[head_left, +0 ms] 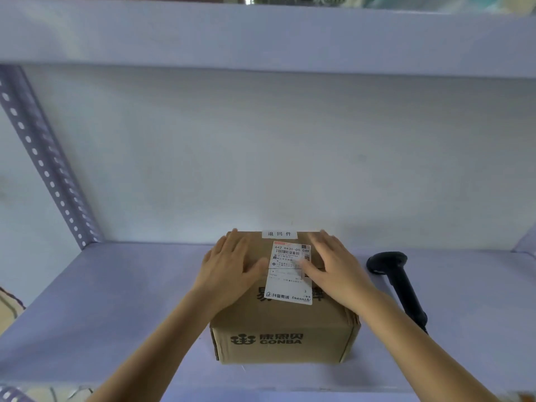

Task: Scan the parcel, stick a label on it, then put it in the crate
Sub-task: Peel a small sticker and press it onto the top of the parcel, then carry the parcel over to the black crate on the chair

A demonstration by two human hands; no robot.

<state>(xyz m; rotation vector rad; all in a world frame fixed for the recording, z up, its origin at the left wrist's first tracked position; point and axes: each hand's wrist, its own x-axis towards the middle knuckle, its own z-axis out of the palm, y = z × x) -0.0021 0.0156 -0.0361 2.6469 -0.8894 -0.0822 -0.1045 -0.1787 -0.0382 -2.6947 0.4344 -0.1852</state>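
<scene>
On top of the parcel [285, 314] we're pressing both palms flat, fingers spread: left hand [230, 265] & right hand [333, 265] flanking its label [290, 274]; scanner [398, 282] lying just right of parcel, nearer our right hand.

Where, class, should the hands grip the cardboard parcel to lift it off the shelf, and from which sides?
Probably the parcel's two short side walls, left hand from the left, right hand from the right: it sits flat and is too wide for one hand.

Shelf [116, 300]; parcel [284, 338]; scanner [403, 282]
</scene>
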